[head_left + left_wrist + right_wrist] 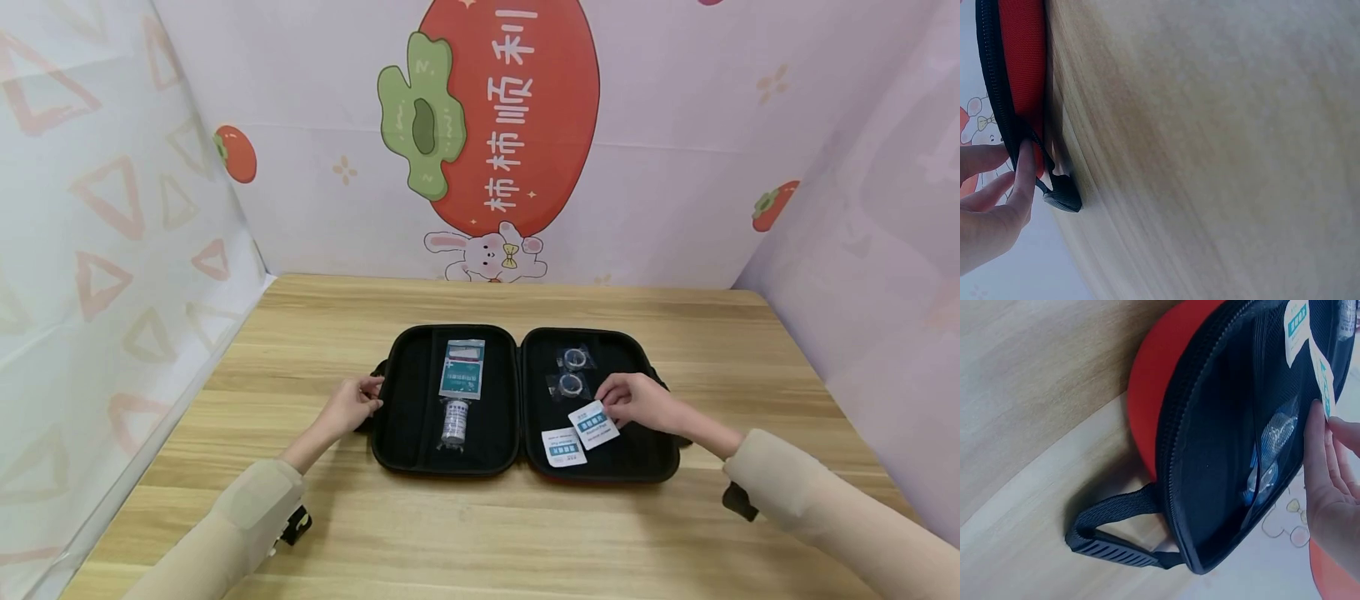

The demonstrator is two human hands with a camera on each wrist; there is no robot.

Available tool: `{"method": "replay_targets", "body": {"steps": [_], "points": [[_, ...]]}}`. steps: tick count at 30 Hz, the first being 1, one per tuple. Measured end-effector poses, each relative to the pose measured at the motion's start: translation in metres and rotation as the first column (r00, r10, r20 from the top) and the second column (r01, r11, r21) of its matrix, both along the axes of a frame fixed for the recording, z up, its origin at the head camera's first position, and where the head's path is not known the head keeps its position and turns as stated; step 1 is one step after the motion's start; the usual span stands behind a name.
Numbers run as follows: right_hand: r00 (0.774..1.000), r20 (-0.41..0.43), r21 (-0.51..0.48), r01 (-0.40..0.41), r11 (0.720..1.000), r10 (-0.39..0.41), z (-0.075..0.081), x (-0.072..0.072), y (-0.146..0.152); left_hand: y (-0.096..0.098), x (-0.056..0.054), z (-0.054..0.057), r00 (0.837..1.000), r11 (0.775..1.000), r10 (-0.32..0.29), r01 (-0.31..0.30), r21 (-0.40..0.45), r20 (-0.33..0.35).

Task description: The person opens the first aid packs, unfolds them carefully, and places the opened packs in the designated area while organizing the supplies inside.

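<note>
An open zip case, black inside and red outside, lies flat on the table. My left hand holds its left rim, fingers at the zipper edge beside a black strap with a zipper pull. Over the right half, my right hand pinches a white and blue alcohol pad packet by its upper corner. Overlapping that packet in the head view is a second alcohol pad packet. Behind them in the same half are two wrapped rolls of tape, a nearer roll and a farther roll.
In the left half lie a green and white flat packet and a wrapped bandage roll. A black carry handle sticks out from the case's right side. The wooden table ends at a printed cloth backdrop.
</note>
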State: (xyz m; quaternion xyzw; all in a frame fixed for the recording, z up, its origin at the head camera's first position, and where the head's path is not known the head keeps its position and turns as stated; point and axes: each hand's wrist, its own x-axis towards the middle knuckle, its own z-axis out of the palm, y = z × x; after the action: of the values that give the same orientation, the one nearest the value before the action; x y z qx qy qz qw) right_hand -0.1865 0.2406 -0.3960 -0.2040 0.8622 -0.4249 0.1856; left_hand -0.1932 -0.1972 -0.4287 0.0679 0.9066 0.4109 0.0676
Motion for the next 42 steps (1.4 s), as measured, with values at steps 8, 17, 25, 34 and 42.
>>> {"method": "replay_targets", "body": {"steps": [8,17,25,34,42], "points": [[0.998,0.014,-0.057,0.062,0.996,-0.062,0.003,-0.002,0.008,0.0,0.0,-0.001,1.0,1.0,-0.001,0.001,0.008,0.004],[0.99,0.055,-0.031,0.131,0.991,-0.129,0.007,-0.005,0.017,-0.001,0.001,-0.001,1.0,1.0,0.0,0.0,0.001,0.013],[0.985,0.056,-0.03,0.163,0.986,-0.161,0.01,-0.007,0.024,0.0,0.0,-0.001,1.0,1.0,0.0,0.0,-0.004,0.003],[0.977,-0.033,0.058,0.214,0.975,-0.212,0.012,-0.009,0.035,-0.001,0.0,-0.001,1.0,1.0,0.002,-0.002,0.0,0.009],[0.97,-0.079,0.101,0.238,0.966,-0.231,0.012,-0.007,0.042,-0.001,0.0,-0.002,1.0,1.0,0.004,-0.004,-0.002,0.012]]}}
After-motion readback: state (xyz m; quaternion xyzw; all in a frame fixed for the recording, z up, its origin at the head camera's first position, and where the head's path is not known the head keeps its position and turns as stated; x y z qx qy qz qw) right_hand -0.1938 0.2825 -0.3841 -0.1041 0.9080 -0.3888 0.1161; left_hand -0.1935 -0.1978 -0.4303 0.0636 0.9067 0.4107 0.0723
